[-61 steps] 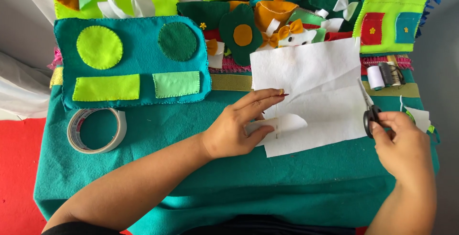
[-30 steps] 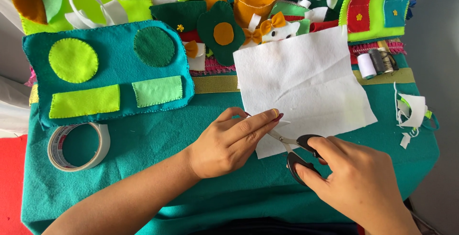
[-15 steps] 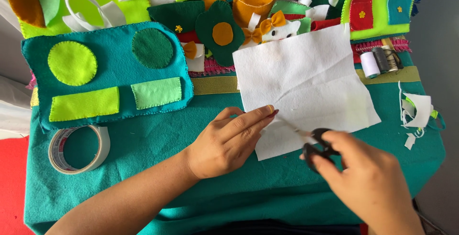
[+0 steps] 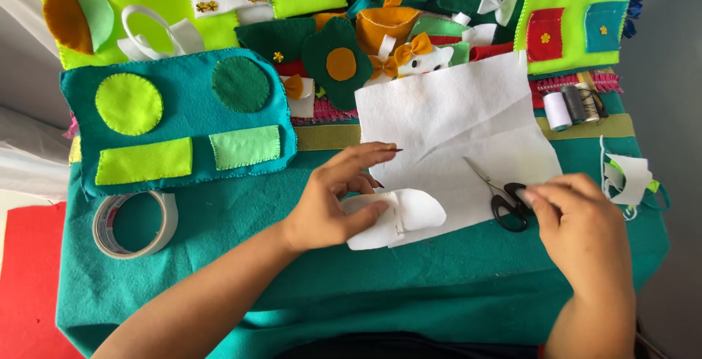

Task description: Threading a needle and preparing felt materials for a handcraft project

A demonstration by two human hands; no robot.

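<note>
Desk [image 4: 219, 286], draped in teal felt, fills most of the frame. Teal felt panel [image 4: 179, 121] with green circles and rectangles stitched on lies at upper left. White felt sheet [image 4: 446, 118] lies at centre right, its upper edge among the felt pieces heaped along the top of the frame.

Left hand [image 4: 333, 198] rests at centre frame, palm down: fingers extended and slightly spread across the sheet's left edge, thumb pressing a small rounded white felt cutout [image 4: 409, 213] flat against the sheet's lower left corner.

Right hand [image 4: 578, 220] sits at lower right, fingers curled together, fingertips on the black handles of the scissors [image 4: 501, 194]. Scissors lie on the sheet, blades pointing toward upper left; whether the fingers pass through the loops cannot be told.

Roll of tape [image 4: 135, 224] lies flat at lower left, well apart from both hands. Thread spools [image 4: 570, 107] stand at right, beside the sheet's right edge.
</note>
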